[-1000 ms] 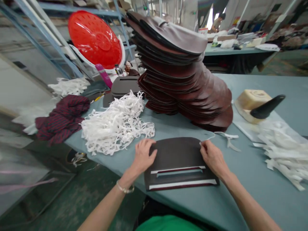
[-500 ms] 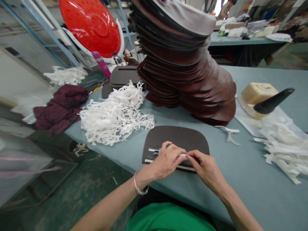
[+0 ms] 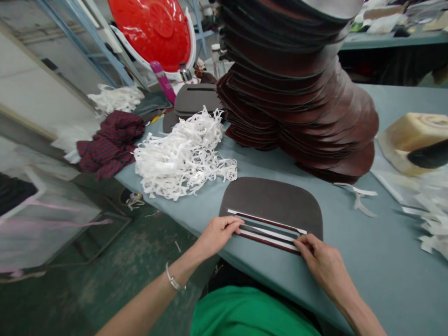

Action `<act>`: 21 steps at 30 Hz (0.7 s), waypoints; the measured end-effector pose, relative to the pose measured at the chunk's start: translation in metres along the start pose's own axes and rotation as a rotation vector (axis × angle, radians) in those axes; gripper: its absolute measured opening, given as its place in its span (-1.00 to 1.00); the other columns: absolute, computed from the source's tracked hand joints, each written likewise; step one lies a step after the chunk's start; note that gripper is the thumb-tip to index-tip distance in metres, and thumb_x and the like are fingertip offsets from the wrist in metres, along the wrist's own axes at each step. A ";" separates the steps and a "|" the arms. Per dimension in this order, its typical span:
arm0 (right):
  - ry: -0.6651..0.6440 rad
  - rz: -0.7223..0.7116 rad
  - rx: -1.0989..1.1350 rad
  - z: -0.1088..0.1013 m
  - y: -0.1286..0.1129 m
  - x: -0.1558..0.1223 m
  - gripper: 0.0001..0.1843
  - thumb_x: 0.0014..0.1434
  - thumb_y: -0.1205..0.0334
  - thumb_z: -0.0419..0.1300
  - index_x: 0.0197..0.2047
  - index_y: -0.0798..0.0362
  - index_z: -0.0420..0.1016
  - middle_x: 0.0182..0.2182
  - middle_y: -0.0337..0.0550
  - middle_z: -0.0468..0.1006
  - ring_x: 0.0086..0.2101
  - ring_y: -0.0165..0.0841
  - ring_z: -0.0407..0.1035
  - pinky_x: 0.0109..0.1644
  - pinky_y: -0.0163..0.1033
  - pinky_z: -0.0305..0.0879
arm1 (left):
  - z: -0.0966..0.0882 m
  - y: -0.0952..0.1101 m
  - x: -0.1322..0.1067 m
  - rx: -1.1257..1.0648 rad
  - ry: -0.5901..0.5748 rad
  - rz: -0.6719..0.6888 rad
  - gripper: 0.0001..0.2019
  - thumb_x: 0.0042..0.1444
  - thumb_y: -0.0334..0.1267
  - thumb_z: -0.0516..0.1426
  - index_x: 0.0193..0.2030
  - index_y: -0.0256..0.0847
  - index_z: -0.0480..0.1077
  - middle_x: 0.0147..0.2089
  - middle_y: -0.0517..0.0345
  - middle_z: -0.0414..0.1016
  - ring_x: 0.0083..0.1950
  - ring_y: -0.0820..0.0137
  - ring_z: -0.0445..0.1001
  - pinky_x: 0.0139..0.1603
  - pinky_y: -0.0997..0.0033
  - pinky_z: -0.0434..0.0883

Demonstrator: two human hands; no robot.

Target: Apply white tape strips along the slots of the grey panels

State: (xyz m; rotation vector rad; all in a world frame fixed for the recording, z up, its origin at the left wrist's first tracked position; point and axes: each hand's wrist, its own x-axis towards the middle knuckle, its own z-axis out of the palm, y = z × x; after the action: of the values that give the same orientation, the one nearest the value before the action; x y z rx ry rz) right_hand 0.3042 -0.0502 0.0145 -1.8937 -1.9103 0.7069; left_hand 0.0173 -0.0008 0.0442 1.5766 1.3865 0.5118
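A dark brown-grey panel (image 3: 273,196) with rounded corners lies on the table in front of me. Along its near edge runs a long slot, with white strips on both sides and reddish-brown edging. Between my hands a narrow white strip (image 3: 268,232) stretches over the slot. My left hand (image 3: 220,234) pinches the strip's left end, thumb against fingers. At the right end, my right hand (image 3: 320,259) pinches it low over the panel's near right corner. Fingertips hide both ends of the strip.
Behind the panel rises a tall stack of dark brown leather-like pieces (image 3: 297,102). A heap of white strip scraps (image 3: 178,161) lies to the left. At right are a beige block with a black handle (image 3: 416,140) and loose white strips (image 3: 360,198). The table edge (image 3: 168,217) is near.
My hands, close together over the slot before, have moved apart to left and right, with the white strip stretched between them. The view has shifted, so the stack now appears further right.
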 end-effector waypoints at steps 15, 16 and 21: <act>0.013 0.079 0.032 0.003 0.006 -0.001 -0.62 0.10 -0.16 0.00 -0.41 -0.08 0.43 -0.58 -0.24 0.53 -0.58 -0.32 0.43 -0.52 -0.30 0.23 | -0.010 -0.025 0.006 0.119 0.130 -0.050 -0.81 0.05 -0.25 0.09 -0.28 -0.21 0.51 -0.39 0.16 0.55 -0.36 0.41 0.48 -0.32 0.47 0.34; 0.025 0.079 0.039 0.003 0.006 -0.001 -0.61 0.10 -0.18 0.00 -0.42 -0.07 0.42 -0.60 -0.25 0.52 -0.60 -0.34 0.41 -0.54 -0.31 0.22 | -0.010 -0.025 0.006 0.144 0.137 -0.052 -0.83 0.04 -0.26 0.09 -0.32 -0.21 0.50 -0.42 0.17 0.53 -0.39 0.42 0.47 -0.35 0.48 0.32; 0.019 0.115 0.160 -0.003 0.008 -0.003 -0.56 0.03 -0.24 0.07 -0.37 -0.04 0.49 -0.59 -0.24 0.52 -0.60 -0.37 0.39 -0.53 -0.35 0.27 | -0.015 -0.021 0.011 0.059 0.095 -0.102 -0.86 0.00 -0.24 0.13 -0.42 -0.25 0.46 -0.51 0.20 0.46 -0.46 0.46 0.38 -0.44 0.51 0.25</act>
State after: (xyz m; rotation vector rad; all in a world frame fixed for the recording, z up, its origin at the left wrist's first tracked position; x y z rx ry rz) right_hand 0.3132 -0.0528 0.0127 -1.9144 -1.6899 0.8469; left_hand -0.0032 0.0133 0.0303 1.5356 1.5579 0.4934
